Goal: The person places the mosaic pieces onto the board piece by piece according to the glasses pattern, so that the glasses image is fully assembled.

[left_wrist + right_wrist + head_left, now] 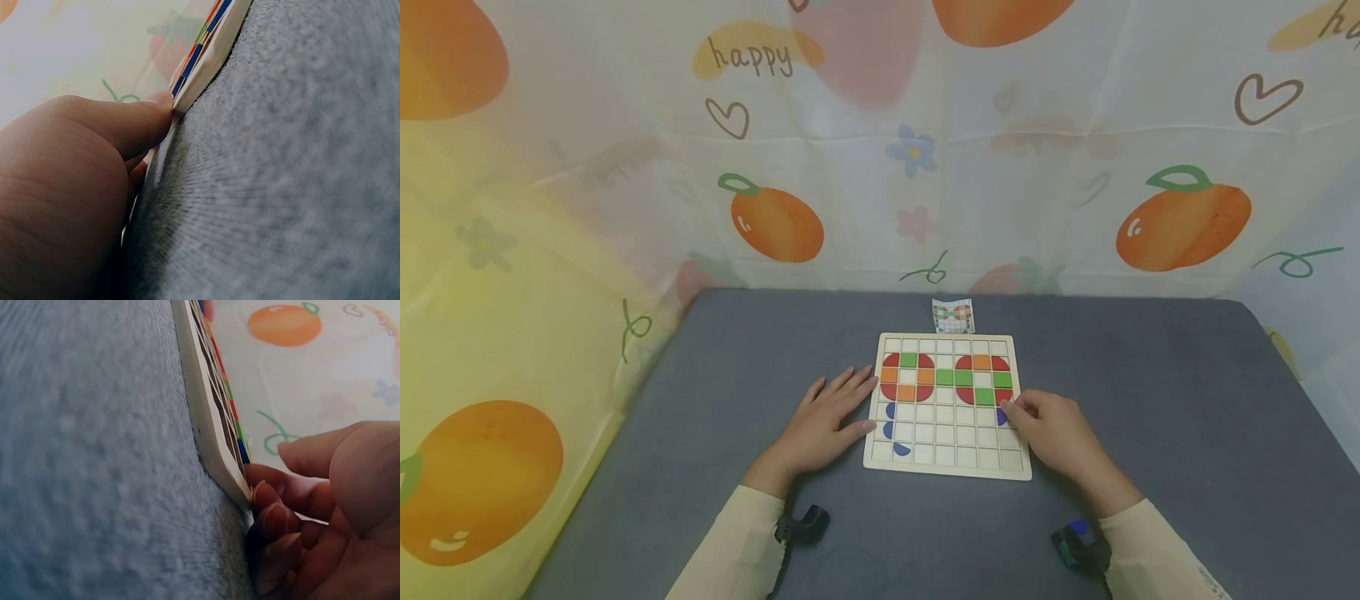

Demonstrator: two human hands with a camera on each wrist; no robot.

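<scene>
A pale wooden grid board (944, 457) lies on the table, with red, green and orange pieces forming two rings joined by a green tile (944, 377). Down its left side sit three blue half-round pieces (902, 449). My left hand (823, 429) lies spread along the board's left edge, thumb and fingertips at the rim. At the right edge, my right hand (1060, 437) has its index fingertip right at a blue piece (1002, 416), partly covering it. In the right wrist view the thumb (312, 450) stands apart from the index finger, while the other fingers curl beside the board's edge.
A small printed card (952, 316) with a coloured pattern lies just beyond the board's far edge. The grey table (760, 333) ends at a fruit-printed cloth (865, 192) behind and at the left. Black wrist cameras (805, 525) sit at both sleeves.
</scene>
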